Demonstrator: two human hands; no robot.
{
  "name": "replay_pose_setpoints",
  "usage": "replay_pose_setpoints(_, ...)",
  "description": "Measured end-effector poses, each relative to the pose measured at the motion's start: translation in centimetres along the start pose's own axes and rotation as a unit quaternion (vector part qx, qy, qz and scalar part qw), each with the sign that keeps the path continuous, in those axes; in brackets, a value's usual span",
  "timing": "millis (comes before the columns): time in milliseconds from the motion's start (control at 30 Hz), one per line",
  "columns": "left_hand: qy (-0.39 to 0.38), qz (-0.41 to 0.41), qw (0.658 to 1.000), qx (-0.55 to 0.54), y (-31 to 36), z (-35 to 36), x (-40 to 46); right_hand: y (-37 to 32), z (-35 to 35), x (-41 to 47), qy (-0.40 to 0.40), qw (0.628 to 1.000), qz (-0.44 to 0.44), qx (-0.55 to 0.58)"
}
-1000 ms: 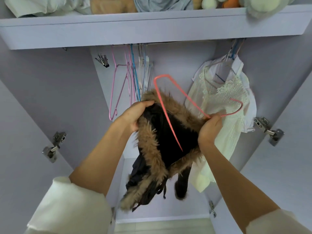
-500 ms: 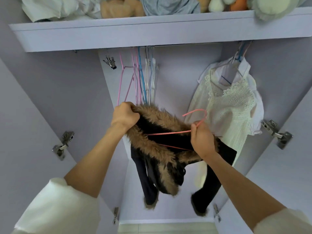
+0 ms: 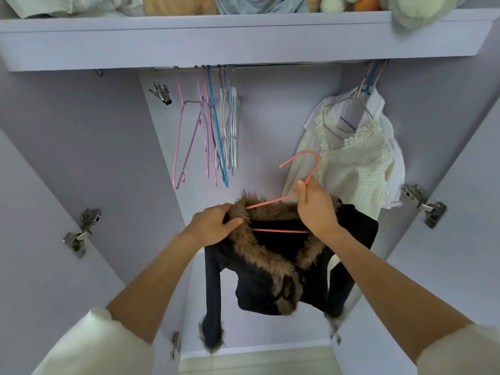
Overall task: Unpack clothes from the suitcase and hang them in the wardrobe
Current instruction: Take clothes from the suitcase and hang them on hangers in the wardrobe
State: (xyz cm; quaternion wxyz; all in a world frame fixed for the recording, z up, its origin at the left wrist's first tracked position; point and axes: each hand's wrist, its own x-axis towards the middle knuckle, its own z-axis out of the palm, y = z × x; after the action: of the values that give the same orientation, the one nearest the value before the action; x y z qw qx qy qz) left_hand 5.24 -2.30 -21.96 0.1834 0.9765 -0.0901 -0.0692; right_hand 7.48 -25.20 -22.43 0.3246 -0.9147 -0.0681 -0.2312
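Note:
A dark navy top (image 3: pixel 259 290) with a brown fur collar hangs in front of the open wardrobe, its sleeves dangling. A coral pink hanger (image 3: pixel 303 163) sits inside its neck, hook pointing up. My left hand (image 3: pixel 213 224) grips the fur collar at its left side. My right hand (image 3: pixel 315 205) pinches the hanger's neck just below the hook. The wardrobe rail (image 3: pixel 270 65) runs under the shelf above both hands.
Several empty pink, blue and white hangers (image 3: pixel 213 131) hang at the rail's left. A cream lace blouse (image 3: pixel 349 158) hangs at the right. The top shelf (image 3: pixel 243 36) holds folded clothes and soft toys. Door hinges (image 3: pixel 81 234) flank the opening.
The hanger went from tilted over the garment to seated inside the collar, hook upright. The top dropped lower and its body and sleeves unfolded. My right hand shifted to the hanger's neck.

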Motion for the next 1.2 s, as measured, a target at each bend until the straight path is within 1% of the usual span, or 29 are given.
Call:
replay_pose_setpoints(67,0.062,0.009,0.998,0.000,0.9,1.6,0.3,-0.6,-0.3,0.1,-0.006,1.000,-0.005,0.019)
replay_pose_setpoints(133,0.139,0.005,0.990,-0.016,1.3,2.6,0.8,-0.9,-0.7,0.3,-0.028,0.997,0.002,0.074)
replay_pose_setpoints(233,0.216,-0.009,0.975,-0.043,0.9,3.4,1.3,-0.2,-2.1,-0.1,-0.038,0.978,0.059,0.198)
replay_pose_setpoints(267,0.228,-0.011,0.972,-0.046,0.4,3.4,1.3,0.7,-2.5,-0.5,-0.039,0.976,0.083,0.200)
replay_pose_setpoints(300,0.237,-0.011,0.970,-0.046,0.0,3.3,1.4,1.8,-2.8,-0.9,-0.053,0.981,0.102,0.157)
replay_pose_setpoints(333,0.242,-0.010,0.969,-0.044,-0.5,3.3,1.6,3.2,-3.0,-1.4,-0.085,0.986,0.123,0.075)
replay_pose_setpoints(367,0.244,-0.013,0.969,-0.042,-0.8,3.2,1.7,4.6,-3.0,-1.9,-0.130,0.980,0.149,-0.008)
replay_pose_setpoints(400,0.244,-0.019,0.968,-0.045,-1.1,3.1,1.8,5.7,-2.9,-2.4,-0.178,0.965,0.178,-0.072)
replay_pose_setpoints(433,0.243,-0.025,0.968,-0.047,-1.4,3.1,1.9,6.5,-2.7,-3.0,-0.215,0.950,0.199,-0.106)
replay_pose_setpoints(467,0.241,-0.028,0.969,-0.050,-1.5,3.0,2.0,7.1,-2.5,-3.4,-0.233,0.943,0.203,-0.122)
replay_pose_setpoints(500,0.236,-0.030,0.970,-0.053,-1.5,3.0,2.0,7.4,-2.4,-3.9,-0.237,0.944,0.191,-0.125)
replay_pose_setpoints(633,0.176,-0.031,0.983,-0.045,-1.2,3.2,2.0,7.5,-2.7,-5.2,-0.232,0.961,0.113,-0.098)
replay_pose_setpoints(733,0.129,-0.043,0.990,-0.034,-0.9,3.9,2.4,7.6,-3.0,-5.4,-0.221,0.964,0.077,-0.124)
replay_pose_setpoints(800,0.113,-0.051,0.991,-0.047,-0.2,4.5,2.7,7.5,-3.1,-5.4,-0.205,0.964,0.078,-0.151)
replay_pose_setpoints(900,0.110,-0.023,0.989,-0.095,1.4,4.9,2.9,7.7,-2.9,-5.7,-0.194,0.954,0.119,-0.194)
replay_pose_setpoints(967,0.124,0.017,0.986,-0.110,2.5,4.7,3.0,7.7,-3.0,-5.8,-0.183,0.945,0.162,-0.219)
replay_pose_setpoints(1033,0.154,0.045,0.980,-0.116,3.5,4.1,3.2,7.5,-3.1,-5.4,-0.170,0.938,0.195,-0.231)
replay_pose_setpoints(1100,0.203,0.076,0.971,-0.097,4.4,3.2,3.8,6.9,-3.7,-4.5,-0.144,0.936,0.222,-0.232)
replay_pose_setpoints(1200,0.284,0.117,0.949,-0.074,6.1,1.0,5.1,5.8,-5.1,-2.4,-0.091,0.944,0.237,-0.210)
